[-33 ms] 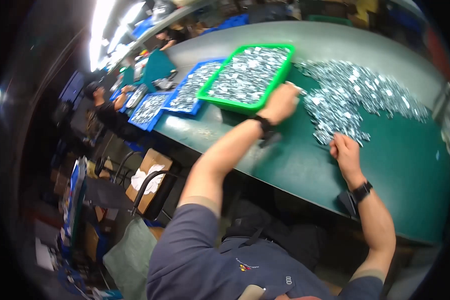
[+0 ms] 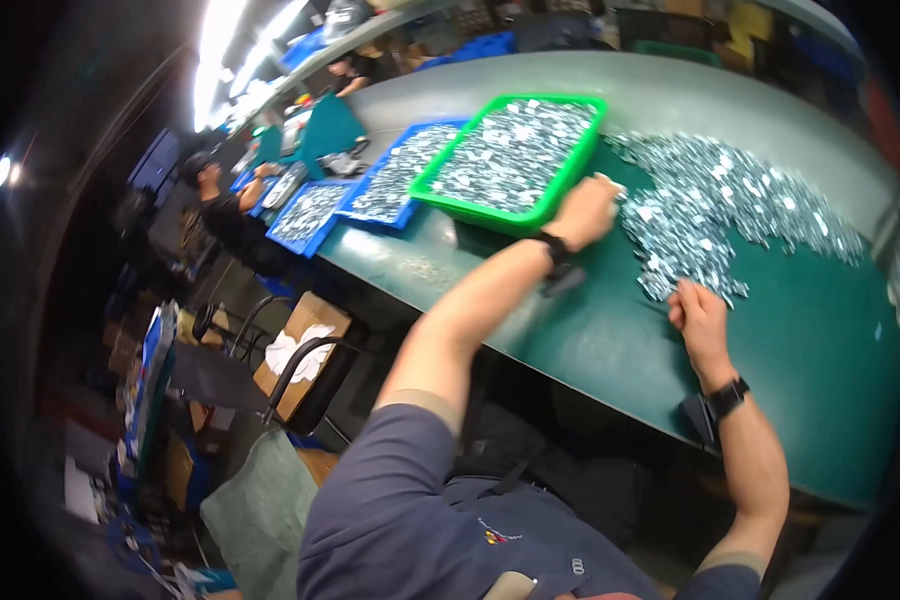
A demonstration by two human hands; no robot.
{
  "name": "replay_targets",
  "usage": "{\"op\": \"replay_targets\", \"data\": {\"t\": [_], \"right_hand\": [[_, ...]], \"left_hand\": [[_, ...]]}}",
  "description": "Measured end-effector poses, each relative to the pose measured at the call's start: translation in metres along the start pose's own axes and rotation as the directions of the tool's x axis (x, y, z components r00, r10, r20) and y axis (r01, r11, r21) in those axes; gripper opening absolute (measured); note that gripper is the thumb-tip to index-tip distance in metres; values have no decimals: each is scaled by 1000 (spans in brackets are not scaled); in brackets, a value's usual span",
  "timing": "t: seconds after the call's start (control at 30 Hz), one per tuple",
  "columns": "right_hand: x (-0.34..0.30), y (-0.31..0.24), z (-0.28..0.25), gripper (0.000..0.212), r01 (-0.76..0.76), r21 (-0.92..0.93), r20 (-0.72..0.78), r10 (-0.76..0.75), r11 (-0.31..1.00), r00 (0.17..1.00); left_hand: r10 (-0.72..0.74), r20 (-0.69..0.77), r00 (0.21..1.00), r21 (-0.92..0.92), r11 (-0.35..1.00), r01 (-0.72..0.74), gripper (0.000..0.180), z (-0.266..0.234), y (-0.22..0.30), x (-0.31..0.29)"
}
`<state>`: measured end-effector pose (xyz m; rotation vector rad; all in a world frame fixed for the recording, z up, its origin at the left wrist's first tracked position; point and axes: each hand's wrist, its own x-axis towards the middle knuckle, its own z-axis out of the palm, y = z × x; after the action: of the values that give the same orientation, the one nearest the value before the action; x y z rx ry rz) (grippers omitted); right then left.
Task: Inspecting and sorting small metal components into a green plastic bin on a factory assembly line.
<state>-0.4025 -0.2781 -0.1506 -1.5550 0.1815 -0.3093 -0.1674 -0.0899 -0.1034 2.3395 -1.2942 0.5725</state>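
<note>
A heap of small shiny silver metal pieces (image 2: 715,200) is spread over the green tabletop (image 2: 610,320). My left hand (image 2: 585,212) is at the heap's left edge, next to the right side of a green plastic basket (image 2: 590,130) filled with similar pieces. Its fingers are closed, with something pale at the fingertips that is too blurred to name. At the heap's near edge my right hand (image 2: 702,318) is curled, thumb against the fingers; whatever it pinches, if anything, is hidden. Each wrist wears a dark band with a small black box.
Left of the basket are blue trays (image 2: 378,218) of silver pieces. A grey raised border (image 2: 770,105) runs along the table's far side. A chair (image 2: 305,375) with cardboard and white cloth stands at left. Two other people (image 2: 225,205) are farther along the bench.
The whole view has shifted slightly, so everything appears a little farther right and lower. Against the heap and the basket, both hands stay in nearly the same places.
</note>
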Motion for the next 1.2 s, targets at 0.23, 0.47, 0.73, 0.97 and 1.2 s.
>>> {"op": "replay_targets", "data": {"t": [0.23, 0.47, 0.73, 0.97, 1.2], "right_hand": [[-5, -10, 7, 39, -1, -11, 43, 2, 1000, 999], [-4, -6, -1, 37, -28, -53, 0, 28, 998, 1000], [-6, -22, 15, 36, -5, -92, 75, 12, 996, 997], [-13, -25, 11, 35, -8, -100, 81, 16, 995, 997], [-18, -28, 15, 33, -17, -135, 179, 41, 991, 983]], "left_hand": [[-148, 39, 988, -125, 980, 152, 34, 37, -4, 0], [8, 102, 995, -322, 946, 26, 35, 4, 33, -42], [-217, 283, 934, -535, 773, 341, 35, -35, 23, -88], [-91, 99, 991, -221, 969, 111, 26, -60, 33, -117], [-247, 223, 943, -399, 860, 319, 29, -68, 47, -131]]}}
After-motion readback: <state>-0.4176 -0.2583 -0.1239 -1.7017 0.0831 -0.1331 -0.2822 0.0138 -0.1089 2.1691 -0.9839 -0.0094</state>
